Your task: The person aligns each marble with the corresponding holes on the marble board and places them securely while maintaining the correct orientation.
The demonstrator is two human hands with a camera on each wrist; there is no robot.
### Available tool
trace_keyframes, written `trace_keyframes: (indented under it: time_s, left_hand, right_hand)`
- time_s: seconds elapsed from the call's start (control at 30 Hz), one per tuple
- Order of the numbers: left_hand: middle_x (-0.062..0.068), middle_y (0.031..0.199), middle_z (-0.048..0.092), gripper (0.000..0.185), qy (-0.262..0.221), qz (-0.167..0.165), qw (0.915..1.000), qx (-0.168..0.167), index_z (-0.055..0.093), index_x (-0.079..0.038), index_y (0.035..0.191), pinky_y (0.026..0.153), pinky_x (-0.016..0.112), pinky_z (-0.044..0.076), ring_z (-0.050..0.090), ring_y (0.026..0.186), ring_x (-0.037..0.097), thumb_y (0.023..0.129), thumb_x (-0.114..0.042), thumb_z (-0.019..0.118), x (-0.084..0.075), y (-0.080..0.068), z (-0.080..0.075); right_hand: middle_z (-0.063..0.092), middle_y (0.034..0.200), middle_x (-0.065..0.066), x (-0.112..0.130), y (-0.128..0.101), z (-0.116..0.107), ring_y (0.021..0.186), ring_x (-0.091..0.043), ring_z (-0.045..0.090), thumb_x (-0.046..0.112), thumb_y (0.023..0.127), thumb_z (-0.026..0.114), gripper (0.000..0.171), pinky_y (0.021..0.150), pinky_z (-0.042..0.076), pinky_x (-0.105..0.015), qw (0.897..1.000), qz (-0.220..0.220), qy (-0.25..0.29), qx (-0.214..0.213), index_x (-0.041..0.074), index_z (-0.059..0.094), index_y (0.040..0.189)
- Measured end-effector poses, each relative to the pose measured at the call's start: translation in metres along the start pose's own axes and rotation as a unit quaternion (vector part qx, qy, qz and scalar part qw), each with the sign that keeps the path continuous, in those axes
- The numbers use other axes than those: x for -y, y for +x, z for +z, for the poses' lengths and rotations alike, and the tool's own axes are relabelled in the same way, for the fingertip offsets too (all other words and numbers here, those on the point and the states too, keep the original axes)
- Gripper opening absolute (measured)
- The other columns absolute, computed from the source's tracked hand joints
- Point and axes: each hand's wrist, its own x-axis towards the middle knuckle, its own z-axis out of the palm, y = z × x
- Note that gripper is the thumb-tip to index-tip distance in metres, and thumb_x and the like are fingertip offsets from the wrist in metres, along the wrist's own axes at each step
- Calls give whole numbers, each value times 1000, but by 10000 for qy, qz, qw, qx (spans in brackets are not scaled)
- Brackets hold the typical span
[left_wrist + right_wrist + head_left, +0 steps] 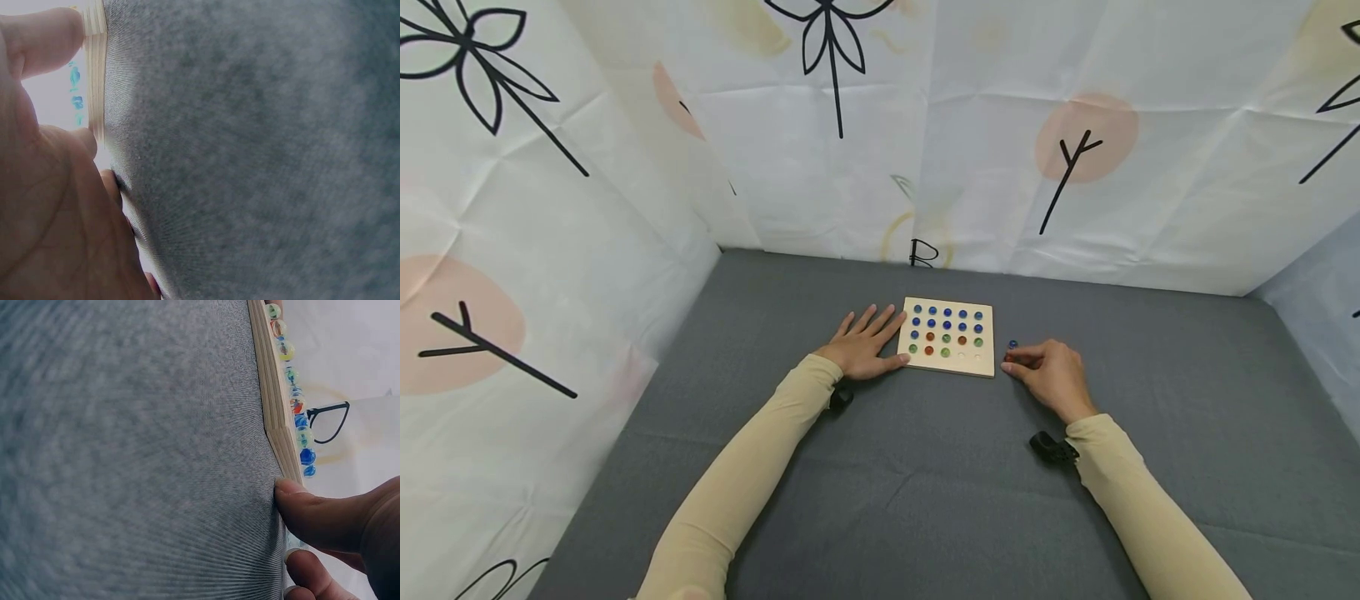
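your head view shows the whole board (948,337) mid-counter, left hand (864,345) flat with straight fingers at its left edge. your right hand (1051,372) pinches a red marble (1008,358) beside the right edge, near a blue marble (1013,343). wrist views show only board edges; grey counter (925,467) lies wide all round.

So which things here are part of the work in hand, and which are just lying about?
In use:
- wooden board with marbles in its holes
- left hand, flat, touching the board's left edge
- right hand, fingertips at the board's right edge
- loose blue marble beside the right hand

Just there:
- grey cloth surface
- printed backdrop
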Motion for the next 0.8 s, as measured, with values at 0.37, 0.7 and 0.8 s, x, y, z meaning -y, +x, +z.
trace_keyframes:
  time_s: [0.37, 0.7, 0.8]
  left_hand:
    - [-9, 169, -11, 82, -173, -57, 9998, 23, -7, -34, 163, 122, 48, -16, -16, 154, 19, 101, -70, 34, 9, 11, 9]
    - [-9, 169, -12, 83, -125, -59, 9999, 40, -8, -34, 162, 121, 46, -17, -17, 154, 18, 101, -71, 33, 11, 13, 10]
    - [-9, 169, -12, 82, -138, -73, 9999, 51, -8, -35, 162, 121, 47, -16, -17, 154, 18, 101, -71, 32, 10, 13, 10]
  right_hand:
    - [74, 96, -16, 0, -3, -3, 79, -29, 68, 16, 89, 82, 19, 60, 50, -37, 10000, 8, -15, -88, 3, 82, 102]
    - [66, 91, -16, 11, -4, -3, 79, -31, 64, 17, 86, 84, 21, 63, 48, -42, 9991, -240, -209, -269, 2, 82, 101]
    - [66, 89, -16, 16, -4, 0, 78, -31, 64, 17, 85, 85, 22, 63, 48, -43, 9989, -302, -242, -263, 3, 82, 101]
